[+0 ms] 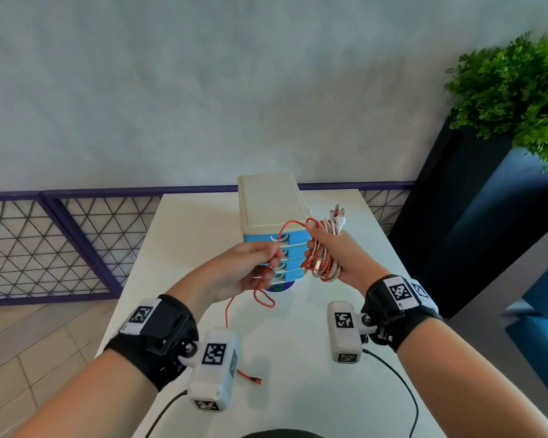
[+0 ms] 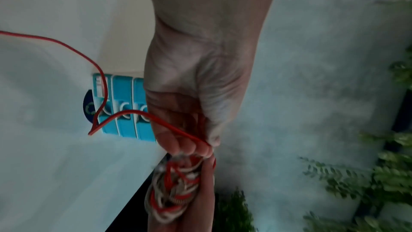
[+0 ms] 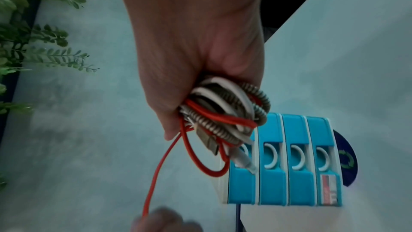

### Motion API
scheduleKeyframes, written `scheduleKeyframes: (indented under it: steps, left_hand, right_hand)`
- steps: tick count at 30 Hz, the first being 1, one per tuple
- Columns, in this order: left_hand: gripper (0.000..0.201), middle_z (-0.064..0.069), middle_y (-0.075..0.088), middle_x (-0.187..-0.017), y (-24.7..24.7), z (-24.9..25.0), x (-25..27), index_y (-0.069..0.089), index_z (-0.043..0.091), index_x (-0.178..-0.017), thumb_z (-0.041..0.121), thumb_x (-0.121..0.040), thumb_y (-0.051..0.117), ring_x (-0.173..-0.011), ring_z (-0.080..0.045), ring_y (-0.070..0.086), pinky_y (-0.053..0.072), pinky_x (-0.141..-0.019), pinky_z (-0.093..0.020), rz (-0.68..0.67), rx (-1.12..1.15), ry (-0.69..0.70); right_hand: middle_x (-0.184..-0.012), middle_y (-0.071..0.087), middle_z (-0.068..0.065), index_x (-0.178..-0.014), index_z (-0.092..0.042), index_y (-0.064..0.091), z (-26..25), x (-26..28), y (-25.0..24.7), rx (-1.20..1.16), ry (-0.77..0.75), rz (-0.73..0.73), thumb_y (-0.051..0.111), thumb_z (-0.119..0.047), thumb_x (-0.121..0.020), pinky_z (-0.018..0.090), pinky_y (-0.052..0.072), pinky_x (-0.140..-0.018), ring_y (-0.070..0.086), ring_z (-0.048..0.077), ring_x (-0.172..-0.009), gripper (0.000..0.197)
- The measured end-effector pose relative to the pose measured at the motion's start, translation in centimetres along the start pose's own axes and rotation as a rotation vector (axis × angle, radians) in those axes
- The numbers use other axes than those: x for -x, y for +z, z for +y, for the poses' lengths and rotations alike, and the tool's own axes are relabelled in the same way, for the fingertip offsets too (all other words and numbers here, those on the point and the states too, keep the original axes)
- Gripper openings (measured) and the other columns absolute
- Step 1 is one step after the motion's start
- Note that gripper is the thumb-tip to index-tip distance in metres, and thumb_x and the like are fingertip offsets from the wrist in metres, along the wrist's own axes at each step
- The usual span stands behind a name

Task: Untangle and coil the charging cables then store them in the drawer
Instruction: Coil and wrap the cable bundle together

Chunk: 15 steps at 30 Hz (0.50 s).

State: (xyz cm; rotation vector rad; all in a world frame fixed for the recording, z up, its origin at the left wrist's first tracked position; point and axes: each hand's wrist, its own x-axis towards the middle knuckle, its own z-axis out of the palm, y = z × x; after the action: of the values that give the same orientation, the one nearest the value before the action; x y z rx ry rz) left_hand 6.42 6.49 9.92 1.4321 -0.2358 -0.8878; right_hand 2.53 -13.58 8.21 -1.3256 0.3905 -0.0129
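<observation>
My right hand (image 1: 314, 248) grips a coiled bundle of white, spring-wrapped and red charging cables (image 1: 326, 248), held upright in front of the drawers; the bundle (image 3: 225, 110) fills its fist. A loose red cable (image 1: 290, 223) arcs from the bundle to my left hand (image 1: 274, 256), which pinches it between thumb and fingers (image 2: 201, 145). Below that hand the red cable loops down, and its plug end (image 1: 256, 380) lies on the white table (image 1: 178, 248). The small drawer unit (image 1: 266, 210) has several blue drawers (image 3: 289, 183), all closed.
A dark round disc (image 1: 280, 286) lies under the unit's front. A green plant (image 1: 519, 90) in a dark planter stands to the right of the table, and a purple mesh railing (image 1: 45, 248) to the left. Black wrist-camera leads (image 1: 402, 384) hang near me.
</observation>
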Motion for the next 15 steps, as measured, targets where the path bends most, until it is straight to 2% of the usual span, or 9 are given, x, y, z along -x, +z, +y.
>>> scheduleKeyframes:
  steps: [2,4,7,9,11,13,15]
  left_hand:
    - [0.021,0.006,0.059,-0.066,1.2,0.1,-0.1,0.063,0.016,-0.081,0.03,-0.094,0.054,-0.054,-0.008,0.055,0.054,-0.055,-0.022,-0.006,-0.056,0.008]
    - [0.02,0.005,0.061,-0.065,2.0,0.3,-0.3,0.066,0.015,-0.082,0.031,-0.092,0.057,-0.052,-0.007,0.057,0.054,-0.053,-0.021,-0.019,-0.083,0.005]
    - [0.022,0.003,0.061,-0.06,2.7,0.3,-0.4,0.066,0.015,-0.078,0.033,-0.089,0.062,-0.048,-0.007,0.055,0.05,-0.05,-0.02,-0.039,-0.13,-0.023]
    - [0.023,0.004,0.06,-0.056,2.9,0.3,-0.5,0.065,0.015,-0.073,0.034,-0.087,0.065,-0.046,-0.008,0.052,0.048,-0.047,-0.019,-0.03,-0.159,-0.046]
    - [0.026,0.004,0.057,-0.053,2.8,0.2,-0.7,0.064,0.016,-0.068,0.036,-0.085,0.067,-0.046,-0.01,0.05,0.046,-0.045,-0.018,0.003,-0.185,-0.053]
    - [0.027,0.003,0.056,-0.053,2.6,0.0,-0.7,0.064,0.016,-0.067,0.036,-0.085,0.067,-0.045,-0.01,0.049,0.045,-0.044,-0.018,0.021,-0.206,-0.052]
    - [0.026,0.003,0.057,-0.054,2.5,-0.2,-0.6,0.063,0.016,-0.068,0.034,-0.087,0.065,-0.043,-0.009,0.049,0.043,-0.043,-0.018,0.01,-0.217,-0.051]
  right_hand:
    - [-0.077,0.063,0.01,-0.097,-0.009,0.059,0.2,0.1,0.9,0.038,-0.006,-0.06,0.066,-0.039,-0.088,0.031,0.056,-0.061,0.064,0.02,-0.064,0.033]
    - [-0.078,0.066,0.012,-0.104,-0.004,0.063,0.2,0.4,1.6,0.038,-0.001,-0.142,0.061,-0.046,-0.089,0.03,0.057,-0.06,0.066,0.021,-0.065,0.044]
    - [-0.064,0.063,0.012,-0.1,0.001,0.063,0.2,0.8,2.3,0.031,0.018,-0.235,0.053,-0.058,-0.087,0.026,0.053,-0.051,0.064,0.019,-0.052,0.061]
    - [-0.062,0.059,0.013,-0.099,-0.003,0.06,0.1,0.9,2.6,0.037,0.004,-0.299,0.056,-0.062,-0.081,0.026,0.051,-0.05,0.06,0.019,-0.049,0.063]
    - [-0.065,0.057,0.013,-0.105,-0.008,0.056,0.0,1.0,2.7,0.037,-0.003,-0.367,0.067,-0.057,-0.077,0.027,0.051,-0.051,0.06,0.02,-0.051,0.058]
    - [-0.069,0.058,0.013,-0.101,-0.008,0.056,0.0,1.1,2.8,0.062,-0.007,-0.395,0.075,-0.036,-0.08,0.028,0.052,-0.052,0.061,0.021,-0.055,0.041]
    - [-0.064,0.061,0.009,-0.095,-0.004,0.058,0.1,1.2,3.1,0.106,-0.014,-0.322,0.072,-0.013,-0.084,0.026,0.051,-0.049,0.062,0.018,-0.05,0.02]
